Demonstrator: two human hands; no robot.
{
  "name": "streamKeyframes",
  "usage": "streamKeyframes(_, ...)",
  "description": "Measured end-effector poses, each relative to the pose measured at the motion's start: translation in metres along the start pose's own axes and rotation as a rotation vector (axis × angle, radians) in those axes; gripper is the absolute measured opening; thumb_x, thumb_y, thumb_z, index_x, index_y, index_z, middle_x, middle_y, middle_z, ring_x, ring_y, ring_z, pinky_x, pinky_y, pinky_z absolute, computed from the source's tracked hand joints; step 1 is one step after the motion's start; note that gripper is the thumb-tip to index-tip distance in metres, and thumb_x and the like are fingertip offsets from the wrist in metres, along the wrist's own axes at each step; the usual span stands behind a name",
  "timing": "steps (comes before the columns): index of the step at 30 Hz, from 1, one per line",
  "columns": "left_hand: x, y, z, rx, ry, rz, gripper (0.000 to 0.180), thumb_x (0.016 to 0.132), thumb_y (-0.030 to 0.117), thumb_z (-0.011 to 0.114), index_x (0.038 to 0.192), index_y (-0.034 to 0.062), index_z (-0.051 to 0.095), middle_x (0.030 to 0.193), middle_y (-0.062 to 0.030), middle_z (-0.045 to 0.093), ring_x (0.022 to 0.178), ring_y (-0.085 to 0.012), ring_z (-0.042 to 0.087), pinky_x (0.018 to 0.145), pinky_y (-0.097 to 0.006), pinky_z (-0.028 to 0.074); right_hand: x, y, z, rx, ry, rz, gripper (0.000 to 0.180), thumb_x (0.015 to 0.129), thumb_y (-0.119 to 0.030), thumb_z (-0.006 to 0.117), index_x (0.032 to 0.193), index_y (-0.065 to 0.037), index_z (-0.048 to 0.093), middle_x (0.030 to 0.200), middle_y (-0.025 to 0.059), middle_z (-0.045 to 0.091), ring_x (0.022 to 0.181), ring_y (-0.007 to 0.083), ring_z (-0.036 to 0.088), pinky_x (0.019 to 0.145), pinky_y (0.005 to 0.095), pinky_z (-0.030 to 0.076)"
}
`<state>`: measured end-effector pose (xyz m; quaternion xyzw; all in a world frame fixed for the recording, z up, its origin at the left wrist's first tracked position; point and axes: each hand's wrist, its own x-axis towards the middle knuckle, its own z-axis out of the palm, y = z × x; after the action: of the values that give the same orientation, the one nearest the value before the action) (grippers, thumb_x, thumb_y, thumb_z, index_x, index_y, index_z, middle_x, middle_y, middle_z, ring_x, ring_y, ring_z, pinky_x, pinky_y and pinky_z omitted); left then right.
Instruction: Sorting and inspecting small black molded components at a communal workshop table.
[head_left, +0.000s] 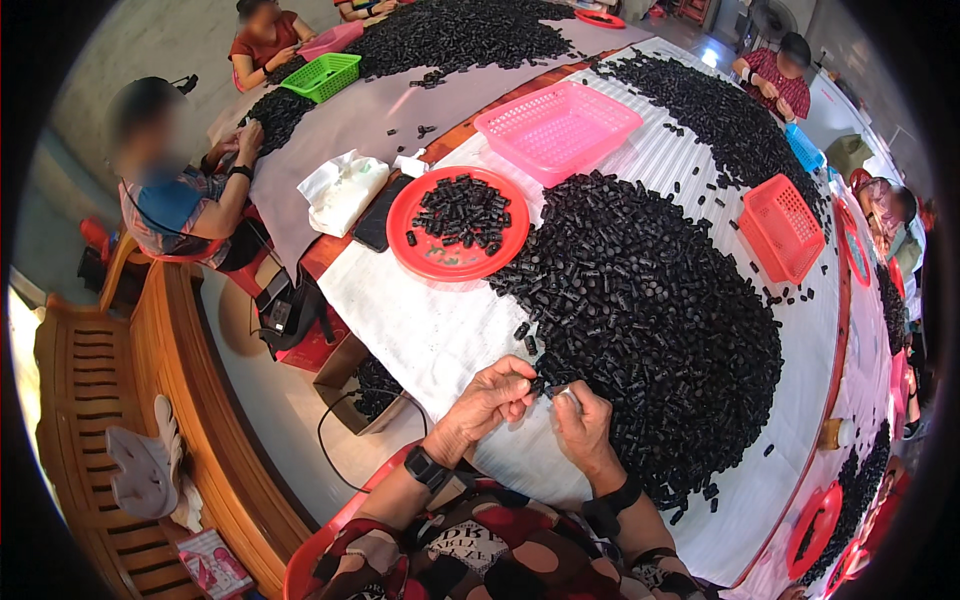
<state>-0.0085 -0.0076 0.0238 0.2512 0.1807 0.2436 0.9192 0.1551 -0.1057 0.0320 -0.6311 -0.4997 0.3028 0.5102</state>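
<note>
A large heap of small black cylindrical plastic parts [650, 320] lies on the white-covered table, right in front of me. At its near left edge, my left hand [490, 402] pinches one small black part [539, 385] between thumb and fingertips. My right hand [584, 425] is closed close beside it, thumb against the fingers. Whatever it grips is too small and covered to name. Beyond my left hand stands a round red plate [402, 228] with a pile of the same black parts on it.
A pink basket [560, 130] and a red basket [783, 230] stand beyond the heap. Left of the plate lie a tissue pack [343, 190] and a dark phone [382, 213]. Other people sit around the tables at more black heaps. A wooden bench [170, 400] stands at left.
</note>
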Motion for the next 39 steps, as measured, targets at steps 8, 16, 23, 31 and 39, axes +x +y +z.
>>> streamKeyframes(8, 0.0, -0.005, 0.002, 0.086, -0.035, 0.024, 0.023, 0.089, 0.013, 0.062, 0.107, -0.0009, 0.057, 0.08, -0.0064, 0.061, 0.062, -0.01, 0.053, 0.056, -0.022, 0.043, 0.0, -0.002, -0.003, 0.008, -0.035, 0.05, 0.029, 0.09, -0.028, 0.055, 0.085, 0.0, 0.061, 0.066, 0.0118, 0.06, 0.06, 0.0216, 0.06, 0.057, 0.0324, 0.047)
streamKeyframes(16, 0.005, -0.009, 0.003, 0.026, -0.029, 0.051, 0.025, 0.092, 0.015, 0.057, 0.111, -0.0012, 0.055, 0.096, -0.0121, 0.062, 0.07, -0.0134, 0.057, 0.064, -0.026, 0.049, 0.001, 0.0, -0.004, -0.018, -0.057, 0.051, 0.025, 0.088, -0.024, 0.057, 0.083, 0.0, 0.059, 0.068, 0.0137, 0.06, 0.061, 0.0256, 0.061, 0.057, 0.0336, 0.047)
streamKeyframes(23, 0.011, -0.013, -0.01, -0.185, -0.151, 0.01, 0.029, 0.094, 0.02, 0.055, 0.113, -0.0017, 0.053, 0.094, -0.0116, 0.06, 0.072, -0.0151, 0.055, 0.066, -0.026, 0.047, 0.003, -0.011, -0.001, -0.07, -0.058, -0.061, 0.018, 0.086, -0.018, 0.059, 0.08, -0.001, 0.058, 0.069, 0.014, 0.06, 0.062, 0.0284, 0.062, 0.056, 0.035, 0.048)
streamKeyframes(31, 0.009, -0.018, -0.017, -0.135, -0.114, -0.028, 0.03, 0.091, 0.022, 0.059, 0.107, -0.0032, 0.058, 0.088, -0.0075, 0.061, 0.074, -0.012, 0.055, 0.064, -0.024, 0.045, 0.005, -0.011, 0.001, -0.099, -0.035, -0.086, 0.018, 0.086, -0.016, 0.059, 0.079, -0.001, 0.057, 0.069, 0.0145, 0.06, 0.061, 0.0302, 0.061, 0.054, 0.0353, 0.047)
streamKeyframes(39, 0.01, -0.019, -0.015, -0.126, -0.117, -0.043, 0.025, 0.093, 0.021, 0.057, 0.102, -0.0022, 0.057, 0.085, -0.0067, 0.06, 0.07, -0.0121, 0.054, 0.061, -0.025, 0.043, 0.004, -0.008, 0.002, -0.089, -0.05, -0.068, 0.022, 0.087, -0.02, 0.06, 0.078, -0.001, 0.056, 0.069, 0.0156, 0.059, 0.062, 0.0312, 0.062, 0.054, 0.0358, 0.047)
